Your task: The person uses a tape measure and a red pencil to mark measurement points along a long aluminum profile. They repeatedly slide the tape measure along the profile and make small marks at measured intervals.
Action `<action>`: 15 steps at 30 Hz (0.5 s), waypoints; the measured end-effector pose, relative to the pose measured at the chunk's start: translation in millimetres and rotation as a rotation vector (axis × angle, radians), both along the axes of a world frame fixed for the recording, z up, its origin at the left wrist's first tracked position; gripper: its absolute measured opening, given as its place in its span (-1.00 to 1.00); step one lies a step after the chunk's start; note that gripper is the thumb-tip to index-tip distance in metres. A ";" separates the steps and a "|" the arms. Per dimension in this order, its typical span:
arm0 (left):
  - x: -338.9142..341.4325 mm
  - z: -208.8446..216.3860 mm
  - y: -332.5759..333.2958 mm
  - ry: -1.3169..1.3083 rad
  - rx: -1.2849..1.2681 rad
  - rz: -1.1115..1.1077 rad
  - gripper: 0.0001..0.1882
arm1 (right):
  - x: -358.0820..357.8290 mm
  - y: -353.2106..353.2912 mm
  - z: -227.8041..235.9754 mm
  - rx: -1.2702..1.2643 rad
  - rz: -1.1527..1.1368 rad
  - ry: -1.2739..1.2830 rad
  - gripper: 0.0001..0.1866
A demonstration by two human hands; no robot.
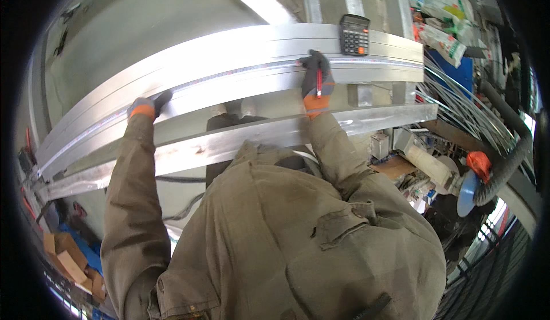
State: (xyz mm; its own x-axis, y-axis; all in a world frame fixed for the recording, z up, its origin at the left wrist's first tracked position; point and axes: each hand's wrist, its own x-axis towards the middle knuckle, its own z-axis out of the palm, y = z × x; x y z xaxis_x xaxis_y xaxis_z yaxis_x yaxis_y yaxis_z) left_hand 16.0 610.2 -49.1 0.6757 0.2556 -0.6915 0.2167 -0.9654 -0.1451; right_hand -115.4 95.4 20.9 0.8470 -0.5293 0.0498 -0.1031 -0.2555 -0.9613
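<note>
Grey floor (143, 33) is seen at eleven o'clock. A red pen (319, 83) is held by the gloved right hand (312, 79); at nine o'clock from it, the left hand (150, 105) is laid on silver metal bars (258, 48), and whether anything is gripped cannot be told. Along the bars, past both hands, a measuring tape (229, 73) is stretched; at one o'clock, a calculator (354, 34) is set.
</note>
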 end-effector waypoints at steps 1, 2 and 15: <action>0.7 -1.8 3.3 0.023 -0.044 0.016 0.02 | -1.6 -27.5 -4.5 -0.128 -0.033 -0.072 -0.54; 1.6 -5.6 5.0 0.044 -0.077 0.046 0.00 | -3.4 -54.3 -9.3 -0.346 -0.132 0.005 -0.47; 3.3 -34.2 19.7 0.072 -0.237 0.148 -0.06 | 17.5 -187.5 -22.4 -0.543 -0.307 0.291 -0.67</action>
